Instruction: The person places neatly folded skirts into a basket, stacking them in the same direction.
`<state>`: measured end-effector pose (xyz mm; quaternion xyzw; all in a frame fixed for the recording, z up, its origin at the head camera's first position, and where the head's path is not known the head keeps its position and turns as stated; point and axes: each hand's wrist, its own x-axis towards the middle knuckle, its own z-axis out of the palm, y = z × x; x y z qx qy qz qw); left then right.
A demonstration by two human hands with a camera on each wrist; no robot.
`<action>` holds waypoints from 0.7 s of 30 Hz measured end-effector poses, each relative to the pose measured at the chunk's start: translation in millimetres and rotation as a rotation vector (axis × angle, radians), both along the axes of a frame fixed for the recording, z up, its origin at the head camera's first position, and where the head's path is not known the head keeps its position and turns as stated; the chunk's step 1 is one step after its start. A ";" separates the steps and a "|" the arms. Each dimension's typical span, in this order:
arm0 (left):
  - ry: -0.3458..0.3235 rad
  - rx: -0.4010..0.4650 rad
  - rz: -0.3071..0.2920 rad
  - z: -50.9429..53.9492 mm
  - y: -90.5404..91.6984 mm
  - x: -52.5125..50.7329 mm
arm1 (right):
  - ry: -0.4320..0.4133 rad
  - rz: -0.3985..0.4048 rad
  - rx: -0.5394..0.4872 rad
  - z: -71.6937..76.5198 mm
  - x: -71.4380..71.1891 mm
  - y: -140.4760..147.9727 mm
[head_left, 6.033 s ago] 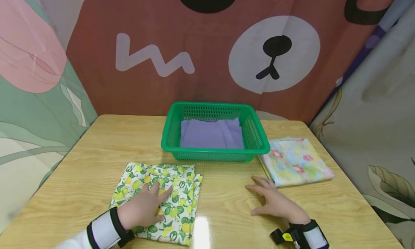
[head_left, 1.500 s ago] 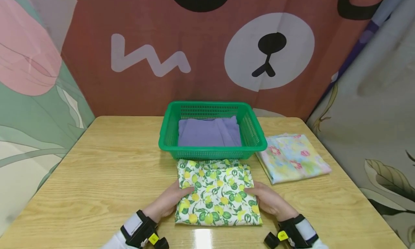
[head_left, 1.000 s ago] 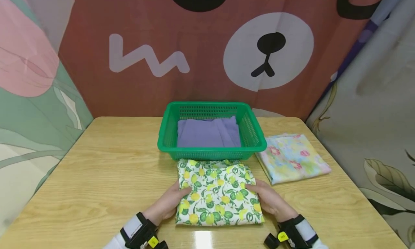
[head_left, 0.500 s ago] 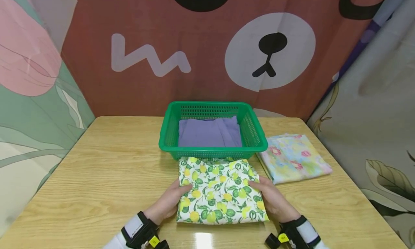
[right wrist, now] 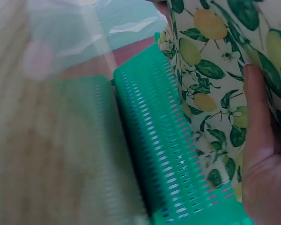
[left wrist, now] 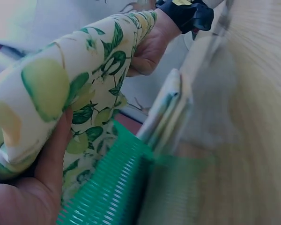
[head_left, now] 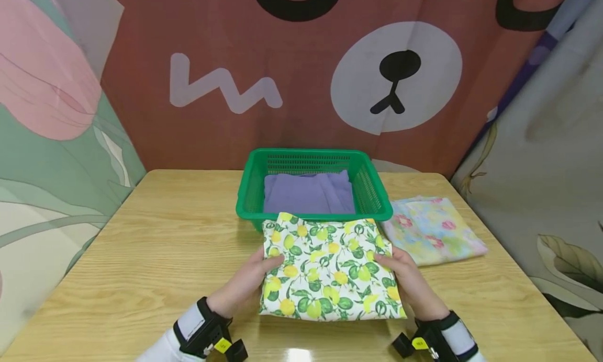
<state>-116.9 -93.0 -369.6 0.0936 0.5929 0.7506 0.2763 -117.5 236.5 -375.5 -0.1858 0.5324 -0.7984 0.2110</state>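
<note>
A pale, wood-grained table (head_left: 165, 247) with a glossy top carries a rectangular, perforated green plastic basket (head_left: 306, 152), beyond and between the left hand (head_left: 247, 281) and the right hand (head_left: 411, 278), and a folded pastel cloth with pink flowers (head_left: 438, 231), just past the right hand.

The desk (head_left: 155, 247) looks like glossy wood to me, the basket (head_left: 306, 153) shiny plastic, the lemon cloth (head_left: 330, 273) smooth, the purple cloth (head_left: 308, 194) matt.
</note>
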 end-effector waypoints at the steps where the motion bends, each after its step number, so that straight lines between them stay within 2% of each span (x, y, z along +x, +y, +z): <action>1: 0.013 0.000 -0.008 2.8 0.0 -0.4 | 0.019 0.002 0.000 2.4 -0.1 0.4; 8: 0.099 0.028 -0.052 15.3 -0.3 0.5 | 0.050 0.021 0.008 15.2 0.9 0.9; 15: 0.088 0.055 -0.048 22.7 -1.6 3.4 | 0.082 0.002 0.052 26.3 1.9 0.4; 18: 0.112 0.049 -0.038 27.4 -4.1 4.2 | 0.109 0.032 0.007 30.8 1.1 1.1; 21: 0.176 0.030 -0.017 33.1 -6.3 2.1 | 0.132 0.061 -0.053 35.7 -2.8 1.3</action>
